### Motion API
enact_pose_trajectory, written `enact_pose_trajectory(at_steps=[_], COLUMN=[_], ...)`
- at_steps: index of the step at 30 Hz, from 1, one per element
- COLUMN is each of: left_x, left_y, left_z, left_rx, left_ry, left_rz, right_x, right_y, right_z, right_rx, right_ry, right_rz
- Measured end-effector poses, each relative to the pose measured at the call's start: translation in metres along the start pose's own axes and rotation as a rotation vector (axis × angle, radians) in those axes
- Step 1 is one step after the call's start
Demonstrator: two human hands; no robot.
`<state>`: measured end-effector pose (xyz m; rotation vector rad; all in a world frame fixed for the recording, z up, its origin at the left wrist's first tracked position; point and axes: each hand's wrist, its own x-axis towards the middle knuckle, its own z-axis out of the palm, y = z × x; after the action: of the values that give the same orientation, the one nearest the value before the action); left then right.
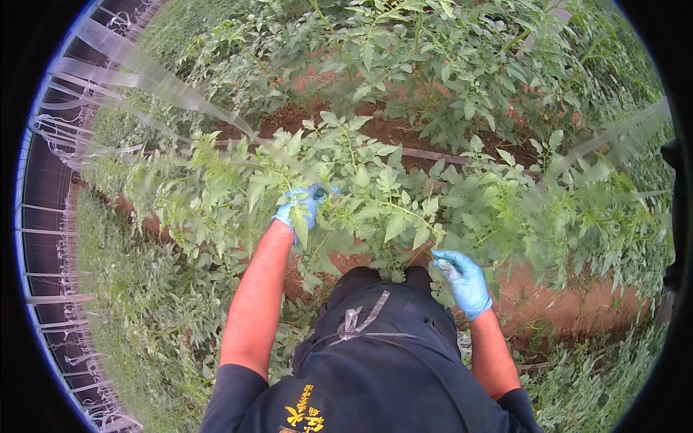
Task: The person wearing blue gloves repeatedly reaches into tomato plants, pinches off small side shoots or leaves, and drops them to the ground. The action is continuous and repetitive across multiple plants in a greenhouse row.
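My left hand, in a blue disposable glove, is in among the upper leaves of a tomato plant. Leaves cover part of it, and its curled fingertips are hidden. A translucent plastic strip slants down from the upper left towards this hand. My right hand, also blue-gloved, is lower down at the plant's right side. Its fingers are bent together, with a pale smear on the glove near the fingertips. Whether either hand grips a stem or the strip cannot be made out.
More tomato plants grow in a row beyond, across reddish soil. A thin pale line runs along the ground there. Another plastic strip hangs at the right. Several tied strips line the far left. Bare soil shows at the right.
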<state>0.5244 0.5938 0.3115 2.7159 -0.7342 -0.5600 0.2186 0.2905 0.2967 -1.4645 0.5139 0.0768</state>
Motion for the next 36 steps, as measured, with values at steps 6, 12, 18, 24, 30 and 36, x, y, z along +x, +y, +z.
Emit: enact_pose_trajectory(at_steps=[6,12,18,24,30,36], left_x=[-0.006,-0.028,-0.096,-0.104,-0.109,-0.112], left_y=[0.008,0.018,-0.101,-0.241,-0.29,-0.302], left_z=[0.009,0.021,0.028,0.053,0.021,0.035], left_rx=[-0.114,-0.76,-0.641,-0.126,-0.438,-0.593], left_ry=[0.2,0.543,0.395,0.498,0.522,0.33], left_rz=[0.082,0.072,0.222,0.228,0.07,-0.007], right_x=[0.014,0.024,0.072,0.192,0.284,0.294], right_y=[-0.009,-0.027,-0.027,-0.025,-0.015,-0.026], right_z=[0.037,0.125,0.261,0.386,0.403,0.403], right_rx=[-0.211,-0.486,-0.58,0.273,0.626,0.687], right_ry=[-0.24,-0.42,-0.409,-0.039,-0.143,-0.217], right_rz=[0.001,-0.186,-0.296,0.144,-0.059,0.063])
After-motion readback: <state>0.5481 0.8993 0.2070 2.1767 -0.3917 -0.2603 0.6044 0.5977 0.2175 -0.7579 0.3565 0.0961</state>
